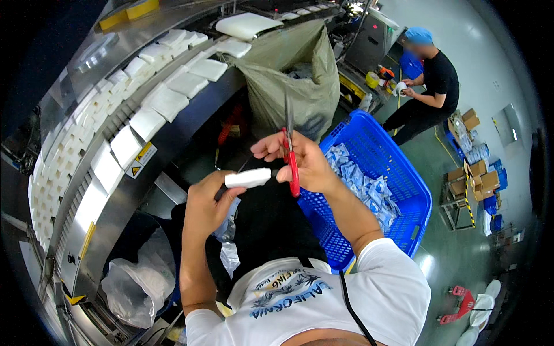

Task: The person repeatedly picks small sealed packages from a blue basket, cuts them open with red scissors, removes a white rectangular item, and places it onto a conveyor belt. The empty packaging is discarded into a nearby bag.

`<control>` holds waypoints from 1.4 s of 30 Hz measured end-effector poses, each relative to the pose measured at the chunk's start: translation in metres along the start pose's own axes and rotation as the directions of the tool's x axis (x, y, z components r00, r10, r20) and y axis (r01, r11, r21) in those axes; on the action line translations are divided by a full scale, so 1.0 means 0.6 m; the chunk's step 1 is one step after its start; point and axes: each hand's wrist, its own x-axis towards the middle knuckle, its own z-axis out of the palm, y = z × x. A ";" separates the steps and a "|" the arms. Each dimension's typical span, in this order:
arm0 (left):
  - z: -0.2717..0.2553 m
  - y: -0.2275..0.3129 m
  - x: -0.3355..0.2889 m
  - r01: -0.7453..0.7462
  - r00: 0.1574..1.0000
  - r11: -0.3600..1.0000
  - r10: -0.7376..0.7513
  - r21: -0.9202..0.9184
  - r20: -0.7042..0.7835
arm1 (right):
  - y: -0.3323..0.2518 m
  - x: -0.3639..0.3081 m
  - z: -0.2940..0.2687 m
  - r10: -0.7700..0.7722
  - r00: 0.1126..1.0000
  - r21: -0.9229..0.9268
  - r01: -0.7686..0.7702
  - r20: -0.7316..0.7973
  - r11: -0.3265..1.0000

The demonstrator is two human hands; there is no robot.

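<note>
My left hand (208, 202) pinches one end of a white roll (249, 178), fingers and thumb closed round a dark part at that end. The roll looks like soft sheet material wound round a dark core; what the core is, I cannot make out. Scissors (293, 170) with red handles are gripped in my right hand (309, 164), blades pointing up and away from me. My right thumb lies close to the dark tip at the roll's other end; whether it touches is hard to tell. Both hands are in front of my body, left of a blue basket (424, 199).
Blue-and-white packets (363, 187) lie in the basket. A grey-green sack (277, 98) stands ahead. Along the left curves a conveyor (86, 202) bearing white folded pads (147, 121). A bin with a transparent bag (138, 282) is lower left. A co-worker (441, 78) handles something white.
</note>
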 end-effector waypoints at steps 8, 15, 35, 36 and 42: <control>0.003 0.013 -0.008 -0.027 1.000 0.995 0.028 0.094 -0.010 | -0.005 -0.006 0.022 0.021 0.999 -0.277 -0.028 -0.028 0.960; 0.008 0.027 -0.043 -0.077 0.984 0.990 0.056 -0.119 -0.171 | 0.081 0.001 0.014 -0.169 0.985 0.236 0.173 -0.039 0.956; 0.066 -0.067 -0.055 0.437 0.711 -0.523 -0.298 -0.732 0.637 | 0.033 0.049 -0.010 -0.211 0.956 -0.039 0.223 0.204 0.974; 0.069 -0.064 -0.058 0.434 0.690 -0.502 -0.348 -0.748 0.634 | 0.038 0.052 -0.016 -0.213 0.949 -0.049 0.230 0.234 0.972; 0.057 -0.052 -0.072 0.552 0.780 0.208 -0.472 -0.807 0.412 | 0.027 0.037 -0.004 0.020 0.994 -0.131 -0.035 -0.111 0.991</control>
